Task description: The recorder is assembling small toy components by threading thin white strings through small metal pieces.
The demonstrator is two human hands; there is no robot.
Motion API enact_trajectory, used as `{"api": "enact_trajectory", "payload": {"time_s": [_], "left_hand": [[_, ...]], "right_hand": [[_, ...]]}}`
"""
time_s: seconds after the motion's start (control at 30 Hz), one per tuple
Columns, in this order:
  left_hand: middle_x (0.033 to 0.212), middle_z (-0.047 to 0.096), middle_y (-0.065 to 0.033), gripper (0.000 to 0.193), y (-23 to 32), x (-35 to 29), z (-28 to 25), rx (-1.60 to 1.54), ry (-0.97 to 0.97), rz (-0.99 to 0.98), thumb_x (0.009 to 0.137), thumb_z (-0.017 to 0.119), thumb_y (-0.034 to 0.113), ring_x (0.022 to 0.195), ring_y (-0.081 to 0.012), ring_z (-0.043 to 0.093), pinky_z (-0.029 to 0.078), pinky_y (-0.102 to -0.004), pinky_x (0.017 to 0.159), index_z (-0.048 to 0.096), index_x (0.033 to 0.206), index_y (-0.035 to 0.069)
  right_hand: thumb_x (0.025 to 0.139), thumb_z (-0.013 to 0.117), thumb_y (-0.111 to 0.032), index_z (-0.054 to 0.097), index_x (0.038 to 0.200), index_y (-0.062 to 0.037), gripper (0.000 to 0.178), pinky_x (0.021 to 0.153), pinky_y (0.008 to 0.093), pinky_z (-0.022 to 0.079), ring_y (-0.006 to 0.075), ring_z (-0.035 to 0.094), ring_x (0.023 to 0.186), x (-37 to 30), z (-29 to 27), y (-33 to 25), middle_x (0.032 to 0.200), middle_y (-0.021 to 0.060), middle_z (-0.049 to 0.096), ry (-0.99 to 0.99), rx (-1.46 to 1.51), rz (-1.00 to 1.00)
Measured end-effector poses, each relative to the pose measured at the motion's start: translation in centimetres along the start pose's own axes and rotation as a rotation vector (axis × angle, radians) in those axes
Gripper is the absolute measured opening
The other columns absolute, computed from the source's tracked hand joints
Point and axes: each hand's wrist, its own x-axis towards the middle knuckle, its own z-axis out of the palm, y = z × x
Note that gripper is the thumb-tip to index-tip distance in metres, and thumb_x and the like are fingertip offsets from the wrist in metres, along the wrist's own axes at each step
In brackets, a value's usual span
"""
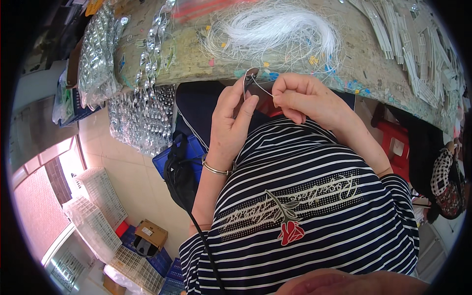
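Note:
Just off the table's near edge, my left hand point(229, 117) holds a small dark, shiny oval piece point(250, 78) upright between thumb and fingers. A thin white string point(263, 89) runs from the top of this piece. My right hand point(306, 96) pinches the string's other end between thumb and forefinger, its remaining fingers curled. How the string is fastened to the piece is too small to make out. Beyond my hands, a loose bundle of white strings point(285, 30) lies spread on the worn table point(191, 64).
Strips of shiny silver pieces point(101, 59) lie at the table's left, and some point(142, 118) hang over its edge. Pale flat strips point(418, 61) are piled at right. A black bag point(178, 169), blue crate point(197, 147), red stool point(397, 140) and another person point(445, 182) are nearby.

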Motion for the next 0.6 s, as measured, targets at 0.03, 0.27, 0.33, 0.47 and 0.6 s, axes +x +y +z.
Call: {"api": "enact_trajectory", "payload": {"time_s": [0.03, 0.27, 0.33, 0.47, 0.6], "left_hand": [[0.087, 0.049, 0.0044, 0.042, 0.02, -0.02, -0.01, -0.015, 0.004, -0.013, 0.091, 0.054, 0.006, 0.062, -0.0013, 0.041, 0.033, -0.0149, 0.051, 0.047, 0.132, 0.005], [0.083, 0.047, -0.0008, 0.040, 0.57, -0.01, 0.34, -0.066, 0.037, -0.038, 0.087, 0.057, 0.005, 0.077, -0.0095, 0.045, 0.040, -0.0212, 0.072, 0.051, 0.127, 0.002], [0.083, 0.047, -0.0009, 0.040, 0.58, -0.03, 0.30, -0.047, 0.032, -0.037, 0.087, 0.057, 0.005, 0.077, -0.0094, 0.046, 0.040, -0.0211, 0.072, 0.051, 0.127, 0.002], [0.084, 0.047, -0.0011, 0.040, 0.21, -0.12, 0.26, -0.058, 0.032, -0.016, 0.087, 0.057, 0.005, 0.077, -0.0095, 0.046, 0.040, -0.0211, 0.072, 0.051, 0.126, 0.002], [0.090, 0.051, 0.0037, 0.041, -0.23, -0.23, 0.14, -0.003, -0.012, 0.015, 0.090, 0.055, 0.005, 0.064, -0.0010, 0.042, 0.034, -0.0155, 0.051, 0.048, 0.130, 0.004]], "right_hand": [[0.089, 0.051, -0.013, 0.054, 0.081, -0.0056, 0.012, 0.044, 0.0175, 0.030, 0.0026, 0.040, 0.047, -0.02, -0.01, 0.02, 0.056, -0.0032, 0.048, -0.003, 0.005, -0.004], [0.089, 0.051, -0.013, 0.054, 0.081, -0.0051, 0.012, 0.043, 0.0175, 0.029, 0.0026, 0.040, 0.047, -0.03, 0.06, -0.06, 0.056, -0.0031, 0.048, 0.007, -0.005, -0.008], [0.089, 0.051, -0.013, 0.054, 0.081, -0.0051, 0.012, 0.043, 0.0174, 0.029, 0.0027, 0.039, 0.047, -0.05, 0.07, -0.04, 0.056, -0.0031, 0.047, 0.001, 0.004, -0.013], [0.089, 0.050, -0.014, 0.054, 0.081, -0.0052, 0.013, 0.043, 0.0172, 0.028, 0.0028, 0.039, 0.046, -0.01, -0.03, -0.05, 0.055, -0.0031, 0.047, 0.007, -0.010, -0.009], [0.089, 0.051, -0.015, 0.054, 0.081, -0.0053, 0.013, 0.044, 0.0170, 0.028, 0.0027, 0.039, 0.046, 0.07, -0.14, -0.12, 0.055, -0.0031, 0.047, 0.034, 0.008, -0.044]]}}
